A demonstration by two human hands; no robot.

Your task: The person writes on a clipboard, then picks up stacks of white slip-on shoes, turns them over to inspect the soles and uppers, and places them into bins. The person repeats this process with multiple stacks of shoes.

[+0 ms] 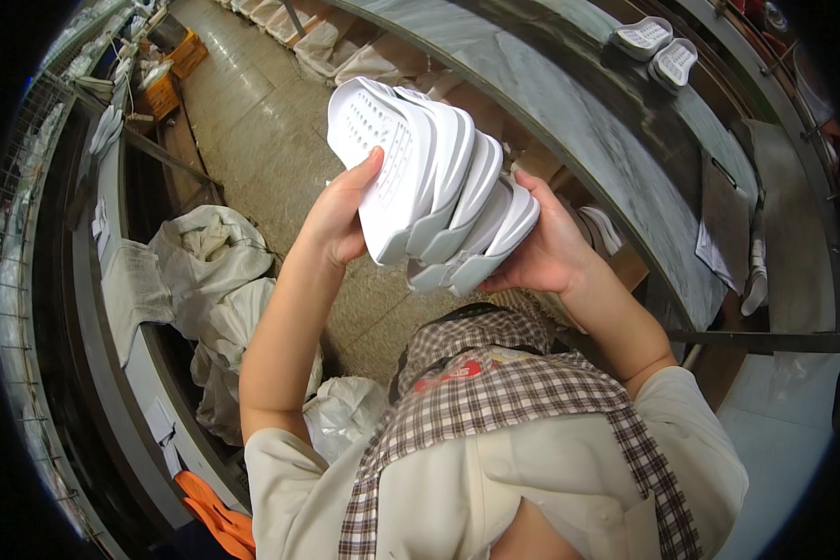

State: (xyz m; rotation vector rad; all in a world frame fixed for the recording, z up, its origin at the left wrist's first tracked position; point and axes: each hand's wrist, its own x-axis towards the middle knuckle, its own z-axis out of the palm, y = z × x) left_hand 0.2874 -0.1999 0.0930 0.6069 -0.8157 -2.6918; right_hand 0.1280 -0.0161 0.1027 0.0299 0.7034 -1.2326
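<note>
Both my hands grip a stack of white shoe soles (392, 177) in front of my chest. The soles are pressed together in a tilted row, with rounded grey-white ends towards me; the leftmost shows a face dotted with small holes. My left hand (343, 210) clasps the stack's left side, its thumb lying on that dotted face. At the other end, my right hand (553, 238) supports the last soles from the right and below, and some of its fingers are hidden behind them.
To the right runs a long marbled worktop (569, 89), with a pair of white soles (658, 51) at its far end and a clipboard (723, 224) nearer. White sacks (210, 261) stand on the left, below a bench. Orange crates (163, 93) sit further back beside the aisle floor (243, 121).
</note>
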